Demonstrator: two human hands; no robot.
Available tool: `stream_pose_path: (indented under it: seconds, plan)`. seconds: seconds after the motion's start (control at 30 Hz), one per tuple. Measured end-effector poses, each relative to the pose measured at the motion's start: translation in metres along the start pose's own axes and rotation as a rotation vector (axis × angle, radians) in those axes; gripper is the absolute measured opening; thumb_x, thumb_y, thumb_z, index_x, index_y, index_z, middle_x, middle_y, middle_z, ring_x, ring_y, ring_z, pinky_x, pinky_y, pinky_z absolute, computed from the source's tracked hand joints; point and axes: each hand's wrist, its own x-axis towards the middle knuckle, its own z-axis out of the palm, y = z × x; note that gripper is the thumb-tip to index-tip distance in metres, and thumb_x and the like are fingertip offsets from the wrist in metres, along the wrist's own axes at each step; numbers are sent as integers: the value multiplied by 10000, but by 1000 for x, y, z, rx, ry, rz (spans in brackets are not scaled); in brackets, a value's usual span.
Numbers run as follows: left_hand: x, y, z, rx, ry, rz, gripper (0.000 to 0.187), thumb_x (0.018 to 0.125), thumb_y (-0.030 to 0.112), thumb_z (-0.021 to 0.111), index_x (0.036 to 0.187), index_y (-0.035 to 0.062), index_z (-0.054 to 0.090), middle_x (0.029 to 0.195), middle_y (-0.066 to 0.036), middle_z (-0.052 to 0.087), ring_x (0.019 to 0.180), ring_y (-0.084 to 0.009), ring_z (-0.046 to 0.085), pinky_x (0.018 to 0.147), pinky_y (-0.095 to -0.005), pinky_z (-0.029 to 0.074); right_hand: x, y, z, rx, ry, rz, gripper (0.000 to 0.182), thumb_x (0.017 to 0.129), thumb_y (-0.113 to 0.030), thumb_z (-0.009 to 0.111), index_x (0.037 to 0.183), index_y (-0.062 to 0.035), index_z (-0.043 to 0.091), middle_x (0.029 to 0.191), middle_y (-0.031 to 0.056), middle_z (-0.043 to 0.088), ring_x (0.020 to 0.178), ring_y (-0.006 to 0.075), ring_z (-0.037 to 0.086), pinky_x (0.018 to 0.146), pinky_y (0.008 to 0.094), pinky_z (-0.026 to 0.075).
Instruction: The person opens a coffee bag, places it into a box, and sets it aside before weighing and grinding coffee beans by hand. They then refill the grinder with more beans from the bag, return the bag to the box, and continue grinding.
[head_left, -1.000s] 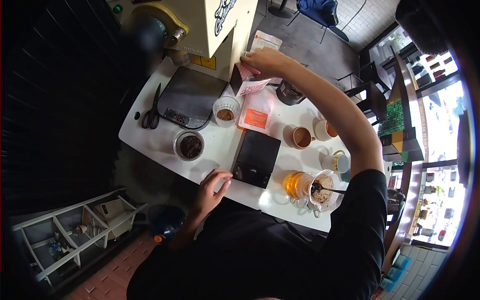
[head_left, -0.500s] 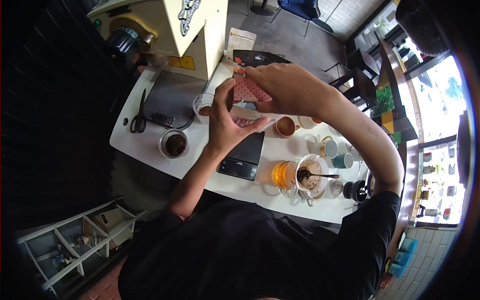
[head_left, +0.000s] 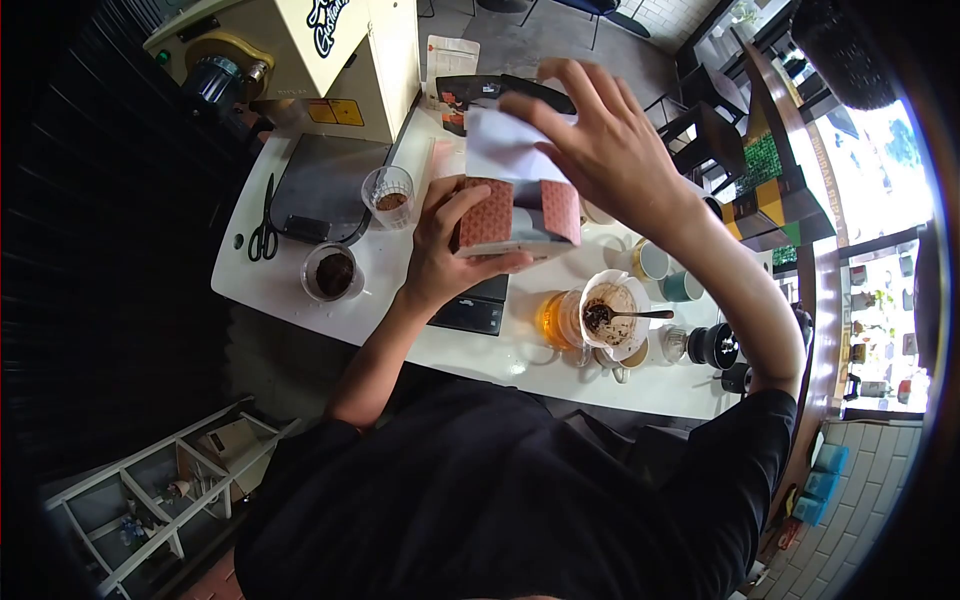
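My left hand (head_left: 445, 245) grips a small red-patterned cardboard box (head_left: 486, 212) by its left side, above the table. The box's top stands open, its white-lined lid flap (head_left: 500, 145) raised at the back and the side flaps up. Something grey shows inside. My right hand (head_left: 615, 135) hovers at the upper right of the flap, fingers spread and thumb pointing toward it. Partly covered by the box and my left hand is a black scale (head_left: 475, 312).
Two glasses with brown grounds, one (head_left: 332, 272) nearer and one (head_left: 388, 197) farther, stand left beside black scissors (head_left: 263, 235). A cream machine (head_left: 375, 75) rises behind. At right are a paper filter (head_left: 622, 335) with a spoon (head_left: 645, 315), an amber-filled carafe (head_left: 550, 318) and cups.
The box has come closer and its lid flap now stands raised, white side showing. My right hand has let go and moved up, fingers spreading. The camera view has shifted slightly.
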Motion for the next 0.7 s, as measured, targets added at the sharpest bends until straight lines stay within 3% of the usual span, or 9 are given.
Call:
stream_pose_path:
  seconds: [0.1,0.17,0.23,0.33,0.53,0.7]
  plan:
    - [-1,1,1,122,-30,-86,938,605,373,942,1351,101,443,1222,-152,520,1125,-342,548,933,-452,481,-14,-23,-14,-62,46,-157,398,716,-128,707,1089,-174,575,1063,31,547,947,212,573,820,341,489]
    - [-6,-1,-1,88,-24,-140,915,636,390,924,1355,95,442,1204,-152,520,1126,-338,543,936,-455,474,-22,-44,-15,245,-53,-163,232,751,-130,687,976,-102,636,950,30,592,978,198,598,859,343,498]
    - [-8,2,-3,78,-35,-177,899,661,436,899,1347,80,440,1201,-154,512,1109,-336,548,930,-450,473,-29,-51,-15,427,-244,-23,254,773,-129,679,1019,-74,645,956,56,631,1006,214,615,873,356,511]
    - [-14,-1,-2,-10,-48,-259,935,676,513,857,1356,57,407,1204,-166,502,1094,-338,558,931,-449,472,-38,-47,-2,378,-324,39,274,773,-156,719,1014,-41,660,958,83,666,995,241,626,888,364,510]
    - [-19,5,1,30,-83,-190,978,668,527,847,1380,54,371,1246,-181,497,1147,-363,530,969,-463,451,-28,-42,10,529,-552,78,239,784,-213,770,951,-54,703,908,90,693,957,247,635,846,378,520]
    - [-33,-4,-6,88,-76,-266,1010,660,553,841,1390,40,368,1262,-174,503,1167,-344,536,987,-454,449,-27,-47,31,569,-448,12,201,778,-217,767,928,-92,718,872,61,697,951,247,633,848,392,519]
